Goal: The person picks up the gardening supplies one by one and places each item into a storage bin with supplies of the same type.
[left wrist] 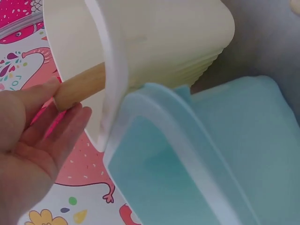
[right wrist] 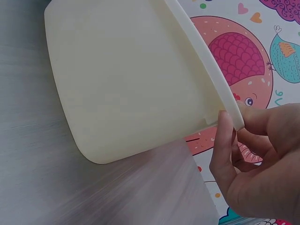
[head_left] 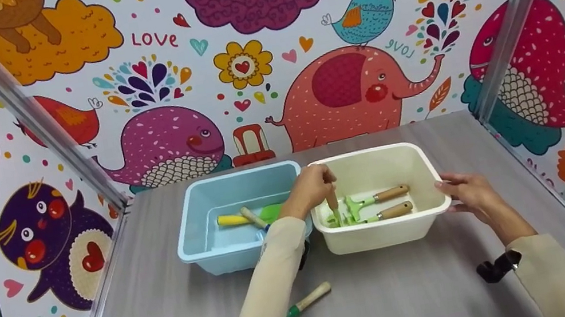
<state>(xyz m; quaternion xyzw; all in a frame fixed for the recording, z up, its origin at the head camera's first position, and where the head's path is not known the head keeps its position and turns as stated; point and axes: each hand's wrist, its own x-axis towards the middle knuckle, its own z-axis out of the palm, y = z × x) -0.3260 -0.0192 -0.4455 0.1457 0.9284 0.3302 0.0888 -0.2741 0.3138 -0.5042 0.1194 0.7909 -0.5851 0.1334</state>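
Note:
My left hand [head_left: 311, 191] reaches over the near left part of a cream plastic bin [head_left: 377, 236]. Its thumb and fingers pinch the end of the wooden handle [left wrist: 82, 88] of a green-headed garden tool, which stands upright in the bin with its head down at the floor. Two more green garden tools with wooden handles lie in there, the farther one a small hand rake [head_left: 360, 203], the other a nearer tool [head_left: 393, 211]. On the right side, my right hand [head_left: 472, 193] grips the bin's rim [right wrist: 227, 96], thumb and fingers on either side of it.
A light blue bin [head_left: 228, 262] stands against the cream bin's left side, holding a yellow handle [head_left: 232, 221], a pale wooden handle [head_left: 252, 216] and a green piece [head_left: 270, 213]. A wooden-handled tool [head_left: 312, 296] lies on the grey table in front. Patterned panels rise behind and at both sides.

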